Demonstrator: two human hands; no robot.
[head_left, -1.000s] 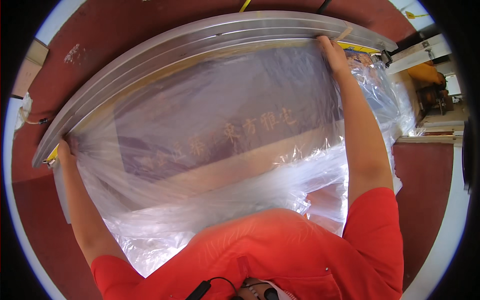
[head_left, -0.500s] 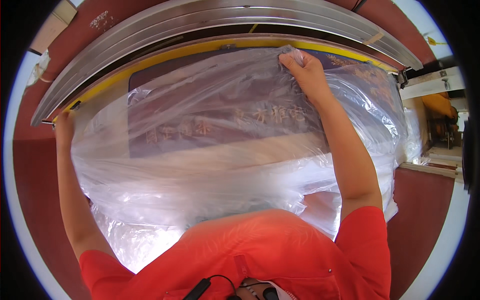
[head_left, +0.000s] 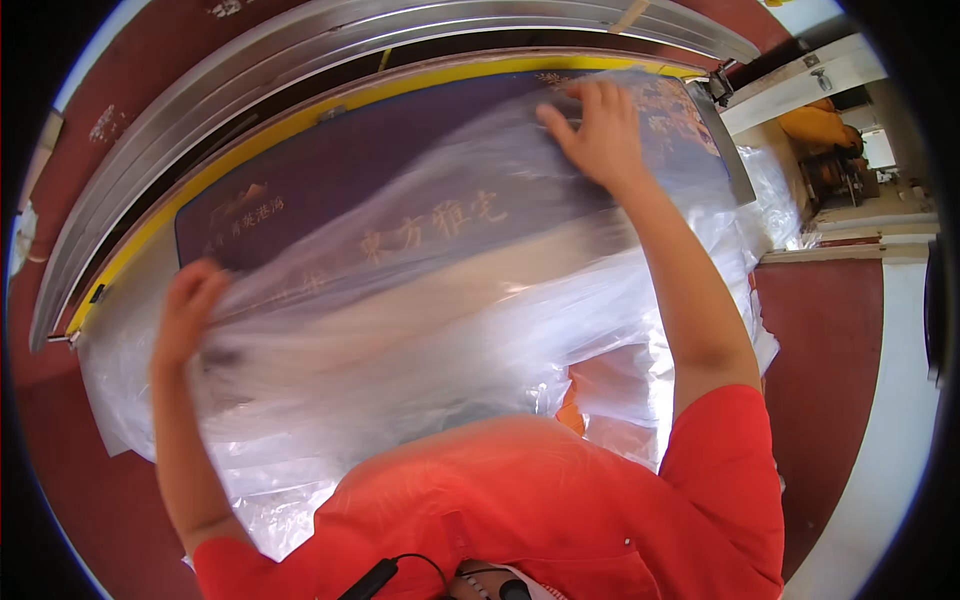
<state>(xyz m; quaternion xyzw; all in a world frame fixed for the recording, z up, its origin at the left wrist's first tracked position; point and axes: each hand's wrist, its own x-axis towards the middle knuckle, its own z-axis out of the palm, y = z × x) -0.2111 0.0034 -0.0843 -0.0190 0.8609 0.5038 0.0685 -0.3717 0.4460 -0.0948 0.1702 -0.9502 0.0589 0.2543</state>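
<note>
A thin clear plastic sheet (head_left: 470,320) lies in folds over a dark purple panel (head_left: 330,190) with gold lettering and a gold leafy pattern. The far left part of the panel shows uncovered. My left hand (head_left: 190,310), smeared by motion, has its fingers curled around the sheet's edge near the panel's left end. Towards the far right, my right hand (head_left: 605,135) rests on the sheet, thumb apart from the fingers. Below the panel, the film hangs over a pale surface down to my red shirt.
A yellow strip (head_left: 230,150) runs along the panel's far edge, with a long curved-looking metal rail (head_left: 300,60) beyond it. At the right stand a pale beam (head_left: 800,85) and some machinery (head_left: 835,175). Reddish-brown floor (head_left: 820,380) shows at the sides.
My left hand has come nearer and to the right, drawing the sheet off the panel's far left part. My right hand has loosened its pinch and spread its fingers. The view has turned.
</note>
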